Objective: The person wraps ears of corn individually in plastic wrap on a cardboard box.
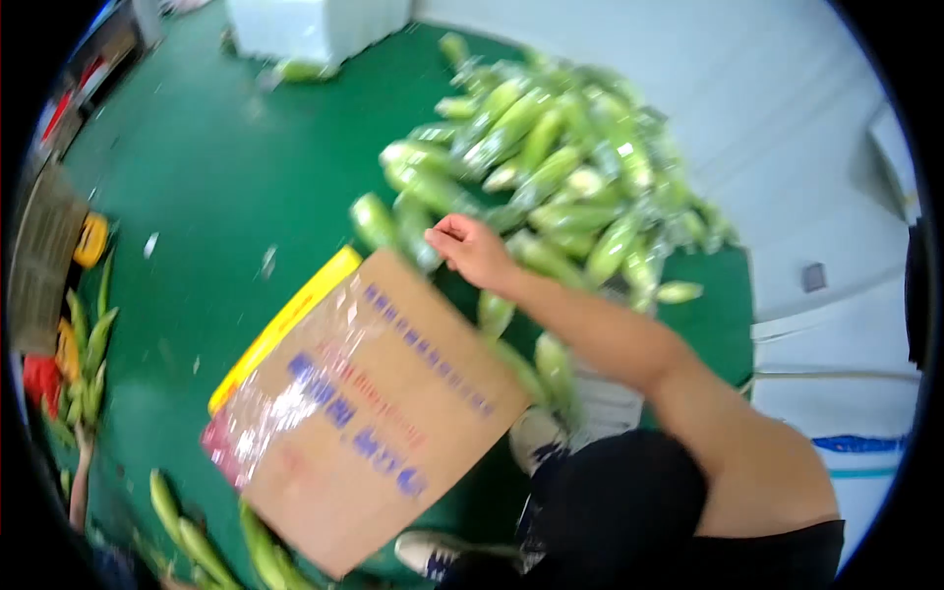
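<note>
My right hand [470, 254] is held above the corner of a cardboard box, its fingers curled and pinched together. What they hold, if anything, is too blurred to make out. Just beyond the hand lies a big heap of green corn ears [551, 147], many wrapped in shiny clear plastic. A wrapped corn ear [375, 222] lies at the heap's near left edge, close to the box. The cardboard box [369, 423] has blue and red printing and glossy tape over its left side. My left hand is outside the view.
A yellow edge [285, 329] runs along the box's upper left side. Loose corn ears [187, 531] lie at lower left, others [93, 354] at far left. A white block [320, 25] stands at the back. My shoe [430, 554] is beside the box on the green floor [226, 187].
</note>
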Tool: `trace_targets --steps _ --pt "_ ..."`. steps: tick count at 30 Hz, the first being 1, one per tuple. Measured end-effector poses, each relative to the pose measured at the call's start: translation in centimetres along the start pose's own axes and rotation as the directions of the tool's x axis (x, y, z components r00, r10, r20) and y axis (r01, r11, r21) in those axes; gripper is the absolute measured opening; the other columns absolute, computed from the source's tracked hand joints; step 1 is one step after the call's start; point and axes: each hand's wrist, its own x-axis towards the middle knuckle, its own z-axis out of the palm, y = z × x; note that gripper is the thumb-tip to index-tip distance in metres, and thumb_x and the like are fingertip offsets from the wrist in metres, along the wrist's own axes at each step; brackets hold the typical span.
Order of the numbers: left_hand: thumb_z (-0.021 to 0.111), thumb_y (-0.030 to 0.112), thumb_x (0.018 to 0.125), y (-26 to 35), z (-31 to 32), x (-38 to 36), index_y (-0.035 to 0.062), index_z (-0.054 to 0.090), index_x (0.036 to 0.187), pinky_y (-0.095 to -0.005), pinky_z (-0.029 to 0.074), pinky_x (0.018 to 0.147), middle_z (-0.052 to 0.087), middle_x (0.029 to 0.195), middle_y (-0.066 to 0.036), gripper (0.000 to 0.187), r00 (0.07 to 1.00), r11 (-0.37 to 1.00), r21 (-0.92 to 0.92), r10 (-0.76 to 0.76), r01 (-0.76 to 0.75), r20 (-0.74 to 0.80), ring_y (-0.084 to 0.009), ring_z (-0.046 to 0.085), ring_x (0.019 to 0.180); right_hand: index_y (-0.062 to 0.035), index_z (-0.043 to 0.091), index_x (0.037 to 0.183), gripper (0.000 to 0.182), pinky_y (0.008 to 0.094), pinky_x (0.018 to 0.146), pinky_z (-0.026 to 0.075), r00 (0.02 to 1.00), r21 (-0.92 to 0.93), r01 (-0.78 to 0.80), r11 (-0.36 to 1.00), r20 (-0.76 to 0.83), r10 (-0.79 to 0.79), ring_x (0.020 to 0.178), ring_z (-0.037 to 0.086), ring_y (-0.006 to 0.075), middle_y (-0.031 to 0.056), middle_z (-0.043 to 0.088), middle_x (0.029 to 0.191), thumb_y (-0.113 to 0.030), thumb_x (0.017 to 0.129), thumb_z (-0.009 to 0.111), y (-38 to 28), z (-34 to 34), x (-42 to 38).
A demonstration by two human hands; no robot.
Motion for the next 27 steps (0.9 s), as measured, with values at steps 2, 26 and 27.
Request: trace_targets --steps 2,26,27 --pt "0.07 0.008 0.086 2.2 -1.0 0.2 -0.0029 0.044 0.15 -0.0497 0.042 0.114 0.054 0.145 -0.025 0.07 0.981 0.927 -0.332 0.133 -0.173 -0.14 -0.0367 0.055 0.129 -0.0036 0.065 0.09 0.039 0.0372 0.07 0.051 0.969 -0.345 0.015 0.939 0.236 0.071 0.07 0.059 0.0211 0.0107 0.066 0.083 -0.042 0.096 0.073 -1.2 2.8 -3.1" --pt "0.085 0.008 0.067 48.7 2.9 15.2 0.0152 0.063 0.138 -0.0428 0.053 0.095 0.064 0.115 -0.013 0.074 0.426 0.587 -0.255 0.766 -0.768 0.481 -0.035 0.063 0.111 -0.0033 0.069 0.106 0.016 0.0364 0.089 0.053 0.89 -0.124 0.334 0.934 0.368 -0.27 0.092 0.069 0.0243 0.0144 0.075 0.11 -0.016 0.099 0.061 -7.3 11.9 -4.0" --pt "0.083 0.009 0.068 48.8 2.9 15.7 0.017 0.063 0.139 -0.0435 0.052 0.097 0.063 0.115 -0.012 0.074 0.404 0.579 -0.265 0.766 -0.771 0.5 -0.0354 0.062 0.111 -0.0088 0.066 0.118 0.033 0.0398 0.09 0.051 0.807 -0.366 0.534 0.762 0.488 -0.331 0.098 0.066 0.0283 0.013 0.07 0.103 -0.032 0.094 0.072 -5.9 14.2 -3.3"
